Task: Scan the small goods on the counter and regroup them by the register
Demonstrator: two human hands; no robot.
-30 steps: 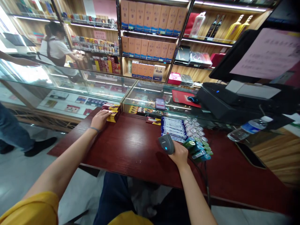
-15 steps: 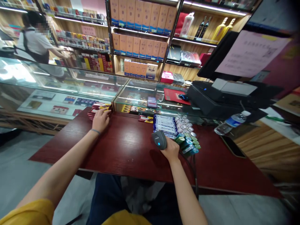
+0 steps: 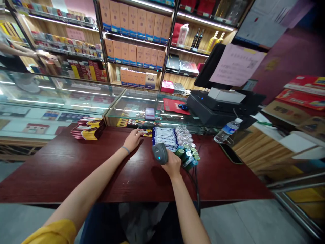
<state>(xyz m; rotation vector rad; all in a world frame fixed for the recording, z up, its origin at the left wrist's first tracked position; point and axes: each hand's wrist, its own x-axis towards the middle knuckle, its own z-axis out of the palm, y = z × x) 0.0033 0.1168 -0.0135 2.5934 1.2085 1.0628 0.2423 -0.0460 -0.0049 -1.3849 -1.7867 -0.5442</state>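
My right hand (image 3: 172, 163) is wrapped around the handle of a dark grey barcode scanner (image 3: 160, 154), which shows a small blue light. At the left end of a flat red-and-yellow snack packet (image 3: 147, 133), my left hand (image 3: 132, 140) has its fingers closed in a pinch; the fingertips partly hide that end. To the right of the packet lie rows of blue-and-white stick packs (image 3: 164, 137). Beside them are clear-wrapped rolls with silvery ends (image 3: 184, 136) and green and blue rolls (image 3: 188, 156). A stack of similar red-and-yellow packets (image 3: 87, 128) stands at the table's left.
The dark red table (image 3: 106, 169) meets a glass display case (image 3: 137, 101) at the back. A water bottle (image 3: 228, 130) and a phone (image 3: 231, 153) are on the right, near a black monitor (image 3: 210, 66). The scanner's cable (image 3: 196, 183) hangs over the front edge. Another person's arm (image 3: 22, 50) shows far left.
My left hand has left the packet stack and moved right to the single packet. My right hand still holds the scanner. The view has turned right.
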